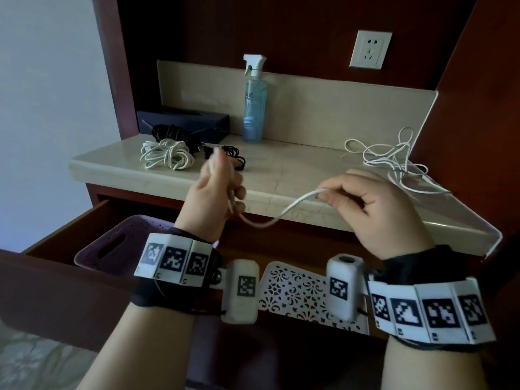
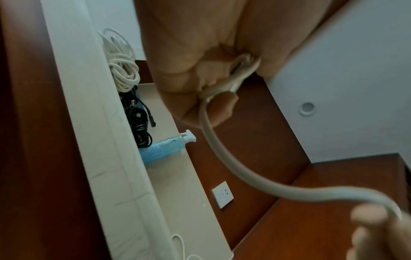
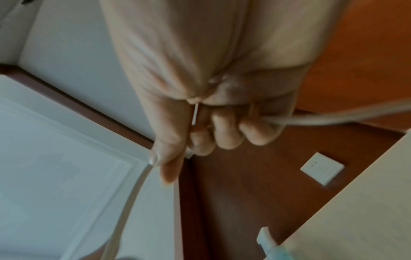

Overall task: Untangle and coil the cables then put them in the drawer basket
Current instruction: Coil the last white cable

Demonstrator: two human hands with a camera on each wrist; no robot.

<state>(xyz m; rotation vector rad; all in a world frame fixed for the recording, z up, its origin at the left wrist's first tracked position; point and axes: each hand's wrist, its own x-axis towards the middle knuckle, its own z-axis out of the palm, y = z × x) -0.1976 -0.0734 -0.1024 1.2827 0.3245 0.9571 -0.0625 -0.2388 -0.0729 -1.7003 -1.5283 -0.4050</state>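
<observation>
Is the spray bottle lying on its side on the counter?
No, the spray bottle stands upright on the counter, by its back wall.

White cable (image 1: 270, 218) slack, sagging between both hands.

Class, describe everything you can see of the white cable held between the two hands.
The white cable is thin, round and smooth, plastic-looking. The left hand grips a few turns of it in curled fingers; the right hand pinches it further along. Between them it sags in a shallow curve in the air, in front of the marble-look counter edge. Beyond the right hand, it seems to run back to a loose white tangle on the counter.
</observation>
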